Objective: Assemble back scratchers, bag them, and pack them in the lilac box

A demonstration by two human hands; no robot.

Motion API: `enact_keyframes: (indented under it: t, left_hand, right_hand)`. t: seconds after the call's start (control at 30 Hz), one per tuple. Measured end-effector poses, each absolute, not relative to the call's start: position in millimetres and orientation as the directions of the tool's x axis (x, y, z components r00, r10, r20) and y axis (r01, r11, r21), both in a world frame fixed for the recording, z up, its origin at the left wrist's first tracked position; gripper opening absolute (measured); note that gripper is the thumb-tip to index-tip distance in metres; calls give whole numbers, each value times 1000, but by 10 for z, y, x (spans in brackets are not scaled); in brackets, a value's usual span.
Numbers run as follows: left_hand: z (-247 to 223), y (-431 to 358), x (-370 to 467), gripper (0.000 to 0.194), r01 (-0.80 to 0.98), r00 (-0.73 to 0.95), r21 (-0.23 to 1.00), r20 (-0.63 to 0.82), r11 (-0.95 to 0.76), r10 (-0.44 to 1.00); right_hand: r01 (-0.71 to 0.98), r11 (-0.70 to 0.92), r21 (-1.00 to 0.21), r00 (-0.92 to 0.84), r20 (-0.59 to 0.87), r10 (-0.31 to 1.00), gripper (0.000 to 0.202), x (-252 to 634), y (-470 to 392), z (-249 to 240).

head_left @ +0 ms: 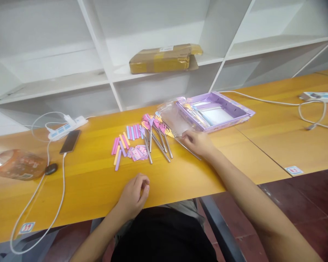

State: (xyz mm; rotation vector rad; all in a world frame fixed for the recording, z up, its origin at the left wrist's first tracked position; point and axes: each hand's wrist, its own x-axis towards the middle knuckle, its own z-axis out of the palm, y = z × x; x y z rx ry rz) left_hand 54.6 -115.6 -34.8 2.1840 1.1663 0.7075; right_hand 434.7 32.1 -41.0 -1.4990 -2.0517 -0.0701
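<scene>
My right hand (199, 142) rests on the table with its fingers curled, beside the clear plastic bag (175, 118). Just in front of it lies a hand-shaped back scratcher with a yellow head (168, 133) and a thin metal rod; what the curled fingers hold, if anything, is hidden. Near the table's front edge my left hand (133, 193) is loosely closed, with nothing visible in it. Several more back scratchers (155, 136) in pink, purple and orange lie heaped in the middle. Left of them are coloured flat sticks (121, 147) and small pink printed cards (138, 153).
An open purple box (229, 119) with packed items stands at the back right. On the left are a phone (70, 141), a power strip (67, 128), cables and an orange-labelled container (19, 164). Another power strip (321, 96) lies far right. A cardboard box (164, 60) sits on the shelf.
</scene>
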Motion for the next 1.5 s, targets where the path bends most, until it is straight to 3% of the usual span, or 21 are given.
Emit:
enact_keyframes:
  t: [0.17, 0.33, 0.53, 0.67, 0.77, 0.9, 1.03, 1.13, 1.37, 1.5]
  left_hand:
    - [-318, -1146, 592, 12, 582, 491, 647, 203, -492, 847]
    - [-319, -1128, 580, 13, 598, 513, 611, 204, -518, 834]
    - [-461, -1121, 594, 21, 576, 465, 653, 233, -492, 854]
    - [-375, -1110, 461, 26, 561, 435, 659, 281, -501, 856]
    - [-73, -988, 86, 23, 608, 308, 638, 358, -472, 881]
    - [313, -529, -550, 18, 771, 72, 535, 466, -345, 882]
    - [229, 141, -887, 37, 845, -14, 502, 363, -182, 932]
    - [-38, 528, -913, 45, 832, -101, 553, 240, -50, 966]
    - [-327, 651, -884, 54, 835, -80, 549, 168, -26, 982]
    - [-331, 649, -871, 55, 841, -82, 541, 157, -16, 984]
  right_hand:
    - [887, 397, -235, -290, 385, 876, 28, 4287, 293, -400]
    - [877, 439, -195, -342, 389, 855, 29, 4228, 271, -379]
    - [834, 544, -96, -476, 373, 796, 23, 4117, 237, -314]
    - [794, 607, -17, -545, 421, 725, 38, 4030, 196, -309]
    - [760, 650, 12, -588, 438, 680, 46, 3981, 183, -343]
    - [735, 677, -38, -613, 387, 688, 39, 3920, 203, -397]
    - [749, 644, -153, -561, 369, 741, 45, 3832, 204, -403]
    - [723, 648, -239, -553, 361, 751, 45, 3771, 192, -398]
    - [724, 631, -279, -539, 342, 769, 34, 3737, 201, -440]
    - [719, 590, -368, -470, 367, 803, 22, 3686, 242, -519]
